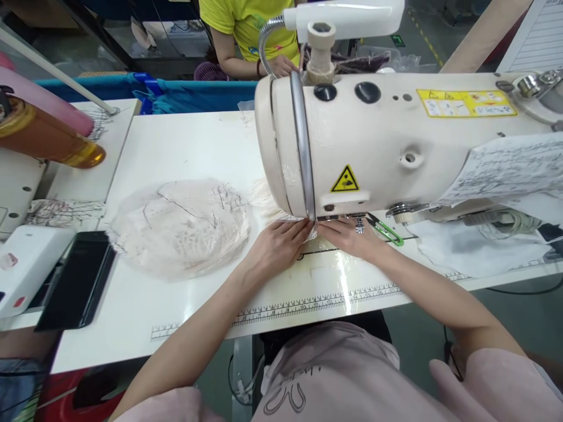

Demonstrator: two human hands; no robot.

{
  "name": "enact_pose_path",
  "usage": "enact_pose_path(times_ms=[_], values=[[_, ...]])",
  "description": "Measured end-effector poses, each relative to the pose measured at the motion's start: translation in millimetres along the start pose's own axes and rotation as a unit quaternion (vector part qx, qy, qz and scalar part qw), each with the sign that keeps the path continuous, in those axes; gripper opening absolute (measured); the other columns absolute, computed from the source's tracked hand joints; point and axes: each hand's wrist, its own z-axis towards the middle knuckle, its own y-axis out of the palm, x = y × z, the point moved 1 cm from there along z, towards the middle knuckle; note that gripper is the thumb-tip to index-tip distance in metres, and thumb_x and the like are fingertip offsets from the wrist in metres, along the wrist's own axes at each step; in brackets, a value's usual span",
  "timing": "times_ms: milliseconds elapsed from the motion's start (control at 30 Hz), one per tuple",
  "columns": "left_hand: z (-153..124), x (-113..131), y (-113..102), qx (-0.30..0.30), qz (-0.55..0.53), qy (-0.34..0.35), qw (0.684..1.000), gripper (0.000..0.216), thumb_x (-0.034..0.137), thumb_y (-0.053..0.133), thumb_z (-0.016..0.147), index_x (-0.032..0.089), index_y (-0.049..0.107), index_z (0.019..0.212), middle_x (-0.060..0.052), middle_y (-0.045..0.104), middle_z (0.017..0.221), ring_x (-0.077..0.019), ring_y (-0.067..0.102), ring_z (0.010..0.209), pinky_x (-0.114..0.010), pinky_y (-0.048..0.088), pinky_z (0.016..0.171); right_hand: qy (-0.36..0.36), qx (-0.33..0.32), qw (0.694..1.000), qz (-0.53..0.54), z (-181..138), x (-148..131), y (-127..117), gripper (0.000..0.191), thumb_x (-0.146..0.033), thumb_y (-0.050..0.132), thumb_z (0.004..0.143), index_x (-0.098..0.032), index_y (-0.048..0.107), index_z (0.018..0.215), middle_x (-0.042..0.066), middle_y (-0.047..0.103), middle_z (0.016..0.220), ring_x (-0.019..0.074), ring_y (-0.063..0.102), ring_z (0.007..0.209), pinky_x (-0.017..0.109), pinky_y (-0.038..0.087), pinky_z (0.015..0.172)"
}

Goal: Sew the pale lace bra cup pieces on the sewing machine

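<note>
My left hand (281, 243) and my right hand (352, 235) lie side by side on the white table (185, 146), right under the head of a cream sewing machine (396, 140). Both press down on a small piece of pale lace fabric (269, 202) that runs under the machine. The fingers of each hand are held together and flat on the cloth. The needle area is hidden by the machine head. A heap of pale netted lace (180, 225) lies just left of my left hand.
Green-handled thread snips (387, 231) lie right of my right hand. A black phone (77, 284) and a white box (26, 264) sit at the left edge. White cloth (475, 252) is piled at right. Another person in a yellow shirt (250, 29) works behind the table.
</note>
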Motion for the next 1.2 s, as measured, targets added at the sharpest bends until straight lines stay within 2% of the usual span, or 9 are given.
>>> enact_pose_path(times_ms=[100,233,433,533,733,900,1100,1200], values=[[0,-2,0,-0.019,-0.004,-0.008,1.0,0.031,0.014,0.045,0.095,0.008,0.067,0.117,-0.014,0.069,0.119,-0.0269,0.07,0.1,-0.04,0.058,0.08,-0.023,0.031,0.999,-0.011,2,-5,2,0.032,-0.009,0.043,0.097,-0.023,0.062,0.118,-0.001,0.073,0.107,0.0131,0.061,0.088,0.03,0.043,0.076],[3,-1,0,-0.038,0.0,-0.025,0.999,0.034,0.014,0.044,0.095,0.008,0.063,0.123,-0.014,0.071,0.116,-0.0266,0.07,0.097,-0.04,0.057,0.076,-0.02,0.006,1.0,0.008,0,-7,9,0.032,-0.007,0.042,0.097,-0.024,0.063,0.114,0.0,0.072,0.108,0.0131,0.061,0.094,0.031,0.042,0.086],[4,1,0,-0.011,0.022,-0.02,1.0,0.031,0.017,0.049,0.096,0.008,0.063,0.122,-0.013,0.072,0.112,-0.0256,0.07,0.094,-0.037,0.055,0.072,-0.037,0.095,0.995,-0.005,2,-6,5,0.027,-0.007,0.046,0.096,-0.022,0.067,0.101,-0.003,0.075,0.101,0.01,0.064,0.097,0.028,0.042,0.081],[3,1,1,-0.012,0.026,-0.02,0.999,0.03,0.016,0.049,0.095,0.009,0.064,0.12,-0.013,0.073,0.11,-0.0258,0.07,0.093,-0.037,0.054,0.071,-0.037,0.114,0.993,0.005,2,-7,4,0.026,-0.005,0.048,0.095,-0.022,0.068,0.099,-0.003,0.076,0.1,0.0094,0.065,0.097,0.027,0.043,0.081],[4,2,0,-0.025,0.027,-0.028,0.999,0.03,0.016,0.045,0.096,0.008,0.065,0.118,-0.013,0.073,0.105,-0.0247,0.07,0.094,-0.036,0.054,0.073,-0.042,0.103,0.994,0.022,0,-8,9,0.026,-0.004,0.051,0.093,-0.021,0.068,0.101,-0.002,0.076,0.103,0.0102,0.065,0.103,0.025,0.045,0.085],[6,4,2,-0.043,0.024,-0.053,0.997,0.029,0.016,0.044,0.096,0.011,0.064,0.117,-0.011,0.074,0.096,-0.0234,0.07,0.087,-0.036,0.052,0.069,-0.034,0.104,0.994,-0.007,3,-7,3,0.025,-0.004,0.051,0.092,-0.022,0.068,0.098,-0.005,0.076,0.1,0.0083,0.065,0.091,0.025,0.044,0.072],[9,9,3,-0.04,0.034,-0.083,0.995,0.027,0.015,0.047,0.094,0.011,0.065,0.114,-0.01,0.073,0.091,-0.0229,0.069,0.082,-0.035,0.05,0.067,0.003,0.026,1.0,0.0,2,-6,0,0.03,-0.006,0.047,0.094,-0.025,0.068,0.104,-0.001,0.074,0.104,0.0113,0.063,0.081,0.027,0.043,0.073],[10,13,3,-0.035,0.038,-0.096,0.994,0.028,0.015,0.047,0.094,0.012,0.066,0.115,-0.01,0.073,0.093,-0.0237,0.068,0.084,-0.037,0.05,0.069,0.033,0.003,0.999,-0.005,1,-6,1,0.029,-0.007,0.048,0.094,-0.026,0.067,0.104,-0.002,0.074,0.101,0.0128,0.064,0.077,0.027,0.042,0.064]])
